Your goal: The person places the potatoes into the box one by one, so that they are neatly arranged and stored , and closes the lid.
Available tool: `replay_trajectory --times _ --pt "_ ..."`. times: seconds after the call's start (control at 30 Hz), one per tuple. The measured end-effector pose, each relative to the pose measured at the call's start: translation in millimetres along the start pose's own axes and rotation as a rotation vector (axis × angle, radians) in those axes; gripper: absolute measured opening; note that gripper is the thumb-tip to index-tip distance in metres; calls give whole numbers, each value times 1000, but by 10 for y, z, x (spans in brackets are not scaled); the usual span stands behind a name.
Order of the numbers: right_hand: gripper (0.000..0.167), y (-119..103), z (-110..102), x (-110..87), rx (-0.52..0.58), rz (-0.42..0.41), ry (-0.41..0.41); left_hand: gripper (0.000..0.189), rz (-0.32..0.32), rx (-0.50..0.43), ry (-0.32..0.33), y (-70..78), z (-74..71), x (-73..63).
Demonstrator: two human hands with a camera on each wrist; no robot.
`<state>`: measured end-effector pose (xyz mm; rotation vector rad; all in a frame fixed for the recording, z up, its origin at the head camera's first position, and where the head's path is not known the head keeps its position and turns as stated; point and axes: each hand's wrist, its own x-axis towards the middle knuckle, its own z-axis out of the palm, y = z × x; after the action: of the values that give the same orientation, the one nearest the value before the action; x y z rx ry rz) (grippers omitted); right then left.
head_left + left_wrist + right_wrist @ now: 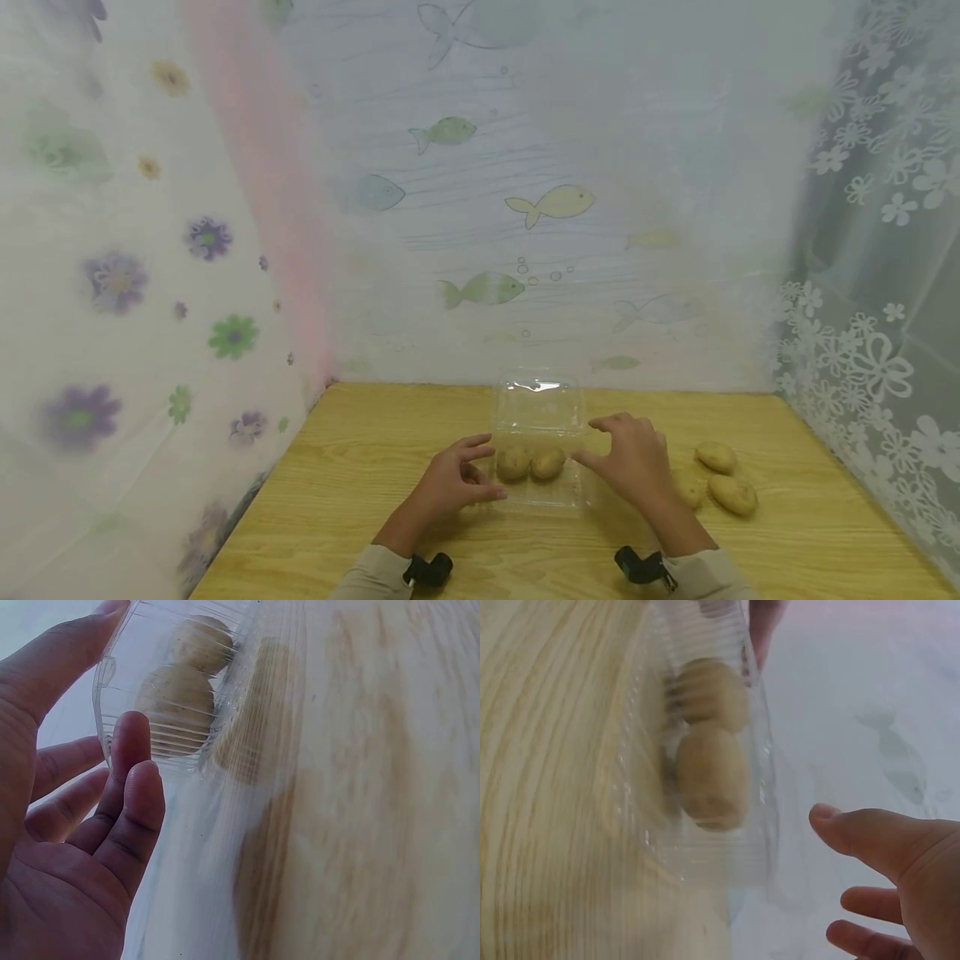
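Observation:
A clear plastic clamshell box point(536, 502) stands on the table, its lid point(538, 404) raised at the back. Inside lie two potatoes side by side, the left potato point(513, 462) and the right potato point(548, 463). My left hand point(442, 482) is at the box's left side, thumb toward the near corner and fingertips point(132, 735) right at the ribbed wall. To the right of the box is my right hand point(633, 457), thumb and fingers spread with nothing between them. In the right wrist view its thumb point(862, 832) is apart from the box wall.
Beyond the right hand lie three loose potatoes: a back potato point(716, 457), a front potato point(732, 495) and one partly hidden by the wrist point(686, 490). Patterned curtains point(465, 208) hang along the back and both sides of the wooden table point(337, 500).

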<state>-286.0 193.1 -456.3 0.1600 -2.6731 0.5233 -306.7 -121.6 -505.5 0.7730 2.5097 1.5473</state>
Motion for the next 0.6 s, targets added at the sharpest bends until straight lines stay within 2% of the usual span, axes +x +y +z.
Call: replay_trajectory --times 0.27,0.6 --pt "57 239 -196 -58 1 1 18 79 9 1 -6 -4 28 6" --pt "63 617 -407 -91 -11 67 -6 80 15 -9 -4 -12 17 6"
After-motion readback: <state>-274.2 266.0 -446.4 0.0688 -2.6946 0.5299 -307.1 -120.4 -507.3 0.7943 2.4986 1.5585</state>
